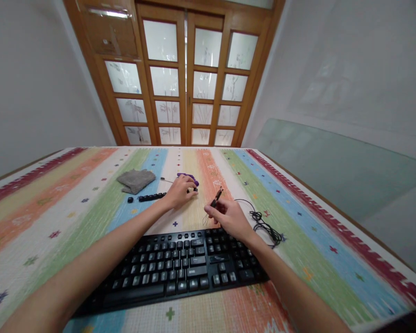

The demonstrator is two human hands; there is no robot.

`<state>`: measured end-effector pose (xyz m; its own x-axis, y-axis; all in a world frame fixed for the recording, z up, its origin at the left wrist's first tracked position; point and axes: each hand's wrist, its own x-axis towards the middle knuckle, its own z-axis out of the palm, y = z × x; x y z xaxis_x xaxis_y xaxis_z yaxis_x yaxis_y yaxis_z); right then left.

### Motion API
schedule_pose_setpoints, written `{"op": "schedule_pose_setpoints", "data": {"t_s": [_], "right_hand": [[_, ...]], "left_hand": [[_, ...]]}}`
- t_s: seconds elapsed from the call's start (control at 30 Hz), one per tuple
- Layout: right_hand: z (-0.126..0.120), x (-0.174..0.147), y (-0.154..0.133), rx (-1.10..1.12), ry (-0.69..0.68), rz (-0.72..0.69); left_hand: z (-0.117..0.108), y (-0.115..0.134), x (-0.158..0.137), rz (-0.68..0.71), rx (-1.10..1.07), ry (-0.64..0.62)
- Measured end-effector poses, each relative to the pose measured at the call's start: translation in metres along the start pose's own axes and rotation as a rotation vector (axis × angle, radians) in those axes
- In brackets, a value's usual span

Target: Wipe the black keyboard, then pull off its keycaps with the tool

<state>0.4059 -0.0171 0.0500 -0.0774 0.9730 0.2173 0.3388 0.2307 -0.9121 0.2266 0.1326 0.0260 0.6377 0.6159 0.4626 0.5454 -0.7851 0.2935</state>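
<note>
- In the head view, with clock hours read from the keyboard, that long slab of black, hard-looking plastic lay near the bottom, its blocky keys in rows.
- At 11 o'clock, small black cubes formed a straight row of keycaps, with a lone keycap just past its left end; beyond them lay a soft, matte grey cloth, crumpled flat.
- At 2 o'clock, a thin black cable lay in loose loops on the striped, woven-looking tablecloth.
- At 12 o'clock, the left hand reached palm down, fingers bent around a small dark piece; whether they gripped it, I cannot tell. A purple object showed behind it.
- At 1 o'clock, apart from the left, the right hand pinched a slim dark tool, tilted upward, with thin wire-like loops below.
</note>
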Motion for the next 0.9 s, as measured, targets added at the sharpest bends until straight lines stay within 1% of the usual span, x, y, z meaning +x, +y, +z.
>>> {"op": "schedule_pose_setpoints", "data": {"t_s": [0.1,0.2,0.43,0.57,0.8,0.9], "right_hand": [[-0.002,-0.001,-0.001,0.005,-0.009,0.002],[-0.003,-0.002,-0.003,-0.018,-0.014,-0.007],[-0.003,-0.003,-0.005,-0.058,-0.005,-0.044],[-0.002,-0.003,-0.005,-0.067,-0.010,-0.039],[0.000,-0.004,-0.005,-0.072,-0.035,-0.038],[0.000,-0.003,-0.005,-0.082,-0.045,-0.040]], "left_hand": [[0.009,-0.007,0.005,-0.042,0.053,-0.012],[0.011,-0.011,0.004,-0.058,0.091,-0.041],[0.007,-0.016,-0.001,-0.068,0.123,-0.042],[0.007,-0.019,-0.002,-0.076,0.129,-0.027],[0.008,-0.021,-0.004,-0.087,0.163,-0.056],[0.008,-0.021,-0.004,-0.080,0.139,-0.055]]}}
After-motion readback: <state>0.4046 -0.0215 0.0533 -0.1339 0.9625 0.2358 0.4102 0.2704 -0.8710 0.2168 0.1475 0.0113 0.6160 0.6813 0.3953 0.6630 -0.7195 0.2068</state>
